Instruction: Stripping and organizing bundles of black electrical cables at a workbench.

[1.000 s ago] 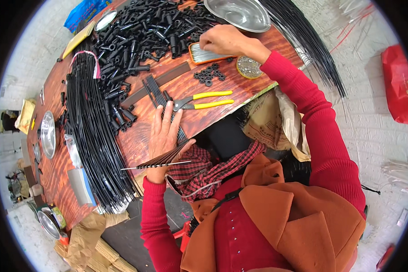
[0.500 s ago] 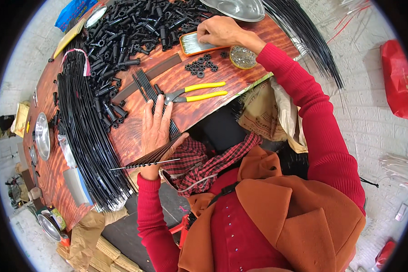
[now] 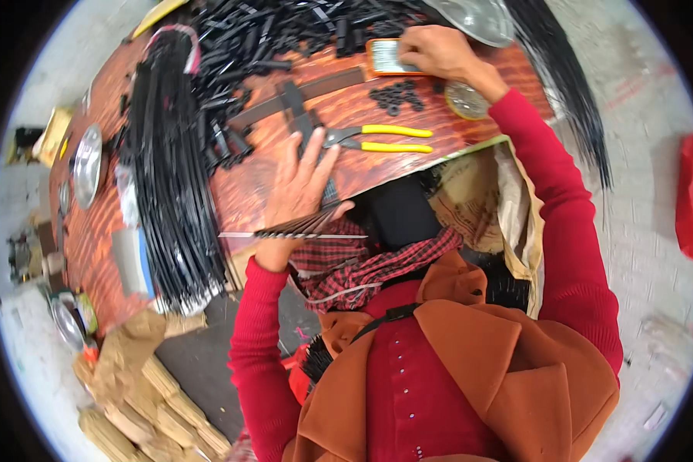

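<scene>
My left hand [image 3: 300, 191] lies on the front edge of the reddish wooden table [image 3: 246, 189], its thumb pinning a fan of thin dark rods [image 3: 300, 227] that stick out over the edge. Its fingers reach toward several flat black strips [image 3: 300, 115]. My right hand [image 3: 439, 52] rests at the far side on a small orange-rimmed tray [image 3: 383, 57], fingers curled over its right end; I cannot tell whether it grips anything. A heap of small black rings [image 3: 396, 96] lies just below that tray. Yellow-handled pliers [image 3: 385, 138] lie between my hands.
A long bundle of black rods [image 3: 169, 177] lies along the table's left side. Black tube pieces [image 3: 269, 35] are heaped at the back. A round metal lid [image 3: 465, 100], a metal bowl [image 3: 477, 15] and a metal dish [image 3: 87, 162] sit about. Cardboard [image 3: 131, 385] lies below left.
The view has shifted so the table sits higher and nearer. My right hand stays at the small tray and my left hand keeps the thin rods pinned at the table edge.
</scene>
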